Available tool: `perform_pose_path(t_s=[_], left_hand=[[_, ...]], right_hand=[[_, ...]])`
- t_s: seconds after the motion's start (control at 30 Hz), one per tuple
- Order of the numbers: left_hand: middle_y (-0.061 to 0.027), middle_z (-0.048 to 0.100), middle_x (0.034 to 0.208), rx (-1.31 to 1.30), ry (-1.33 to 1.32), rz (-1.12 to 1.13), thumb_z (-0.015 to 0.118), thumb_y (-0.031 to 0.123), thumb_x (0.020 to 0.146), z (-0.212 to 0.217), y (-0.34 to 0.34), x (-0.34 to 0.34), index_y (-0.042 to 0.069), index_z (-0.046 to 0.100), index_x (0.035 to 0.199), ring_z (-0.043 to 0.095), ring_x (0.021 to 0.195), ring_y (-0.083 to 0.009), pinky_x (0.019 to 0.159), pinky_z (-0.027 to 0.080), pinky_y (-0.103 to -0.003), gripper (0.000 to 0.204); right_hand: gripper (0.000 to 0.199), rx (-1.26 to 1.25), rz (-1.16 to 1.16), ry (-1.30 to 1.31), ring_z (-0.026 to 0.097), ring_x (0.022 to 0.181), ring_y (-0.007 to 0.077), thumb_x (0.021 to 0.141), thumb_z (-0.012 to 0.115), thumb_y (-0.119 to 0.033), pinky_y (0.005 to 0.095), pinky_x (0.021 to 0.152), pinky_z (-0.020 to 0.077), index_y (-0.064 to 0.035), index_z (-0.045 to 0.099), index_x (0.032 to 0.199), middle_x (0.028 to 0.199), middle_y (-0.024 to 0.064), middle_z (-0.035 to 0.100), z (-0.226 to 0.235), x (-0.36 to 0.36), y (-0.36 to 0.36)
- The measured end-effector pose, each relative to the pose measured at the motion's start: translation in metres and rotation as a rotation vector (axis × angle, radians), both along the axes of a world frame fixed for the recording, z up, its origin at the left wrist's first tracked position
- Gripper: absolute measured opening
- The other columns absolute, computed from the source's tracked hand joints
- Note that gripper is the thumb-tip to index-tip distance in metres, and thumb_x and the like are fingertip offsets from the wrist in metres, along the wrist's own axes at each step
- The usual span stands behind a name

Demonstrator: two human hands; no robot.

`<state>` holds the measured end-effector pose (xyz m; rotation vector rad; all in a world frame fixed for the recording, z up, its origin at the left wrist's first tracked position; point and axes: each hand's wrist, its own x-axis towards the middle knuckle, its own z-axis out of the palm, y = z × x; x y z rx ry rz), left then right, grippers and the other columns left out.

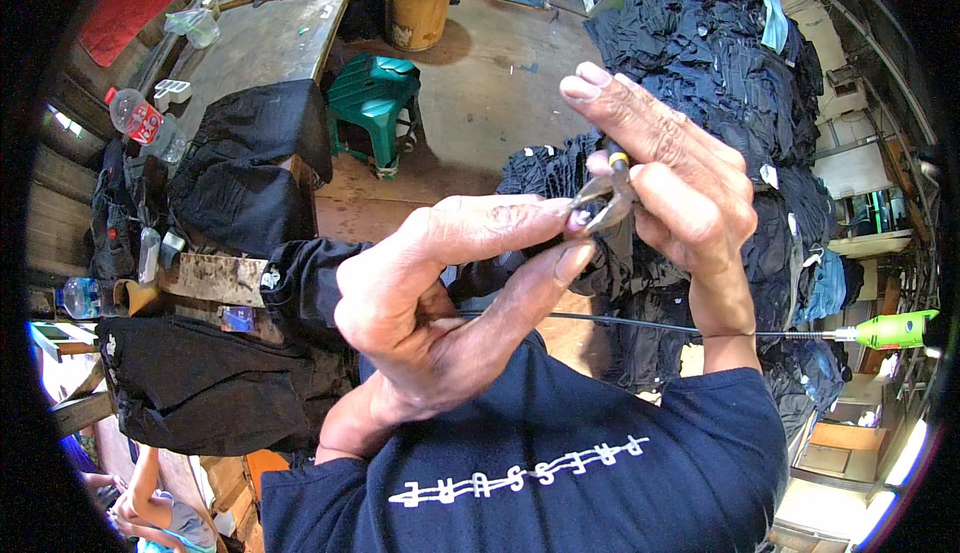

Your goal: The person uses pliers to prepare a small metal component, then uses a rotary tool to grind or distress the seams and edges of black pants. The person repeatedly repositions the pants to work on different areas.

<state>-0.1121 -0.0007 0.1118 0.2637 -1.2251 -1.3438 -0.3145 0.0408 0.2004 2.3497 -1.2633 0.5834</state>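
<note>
Beyond the navy shirt (560,433), we see the left hand (420,303) pinching a tiny, indistinct piece (581,219) at the jaws of pliers (618,195) that the right hand (690,188) grips; we judge this step fine adjustment, next calling for steady alignment.

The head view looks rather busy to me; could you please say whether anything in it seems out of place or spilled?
Nothing looks clearly spilled or damaged. What stands out is some light-blue cloth among the large heap of dark garments on the right, because its colour breaks the nearly black pile.
</note>
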Motion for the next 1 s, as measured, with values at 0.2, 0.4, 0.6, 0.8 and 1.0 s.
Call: perform_pose_path(t_s=[0.2,0.4,0.6,0.8,1.0], left_hand=[[-0.0226,0.081,0.104,-0.033,0.0,0.017,0.089,-0.012,0.081,-0.001,0.0,-0.001,-0.009,0.076,0.11,0.081,0.097,-0.0253,0.086,0.064,-0.033,0.031],[-0.0225,0.081,0.106,-0.019,0.019,0.017,0.088,-0.012,0.082,-0.002,0.0,-0.002,-0.009,0.076,0.111,0.08,0.098,-0.0254,0.089,0.064,-0.034,0.032],[-0.0218,0.081,0.108,-0.016,0.035,0.013,0.087,-0.012,0.084,-0.004,-0.003,-0.001,-0.009,0.075,0.113,0.079,0.1,-0.0244,0.091,0.063,-0.034,0.032],[-0.0211,0.081,0.108,-0.043,0.019,0.01,0.086,-0.011,0.086,-0.008,-0.008,-0.001,-0.008,0.074,0.115,0.079,0.099,-0.0226,0.09,0.063,-0.033,0.032],[-0.0214,0.081,0.107,-0.04,-0.014,-0.031,0.082,-0.01,0.092,-0.006,-0.007,-0.001,-0.009,0.07,0.121,0.079,0.095,-0.0198,0.086,0.064,-0.031,0.031]], right_hand=[[0.015,-0.035,0.067,-0.115,0.079,0.107,0.041,0.08,0.077,0.007,0.0444,0.093,0.0655,0.0073,0.063,0.085,0.114,0.0222,0.08,-0.006,0.0,0.001],[0.012,0.006,0.098,-0.073,0.08,0.096,0.0365,0.081,0.076,0.001,0.0394,0.081,0.0646,0.0058,0.065,0.082,0.106,0.0194,0.08,-0.01,-0.007,0.0],[0.013,0.028,0.089,-0.09,0.079,0.088,0.0349,0.074,0.072,0.004,0.0385,0.08,0.0631,0.0026,0.059,0.072,0.103,0.0176,0.079,-0.015,-0.007,0.0],[0.031,0.183,0.199,-0.292,0.078,0.09,0.0396,0.081,0.069,0.014,0.0456,0.082,0.0641,-0.0011,0.055,0.104,0.107,0.0244,0.077,-0.026,-0.011,-0.002],[0.039,0.255,0.288,-0.459,0.074,0.114,0.0548,0.1,0.071,0.004,0.0571,0.091,0.0641,-0.0086,0.047,0.128,0.122,0.0371,0.074,-0.034,-0.016,-0.008]])
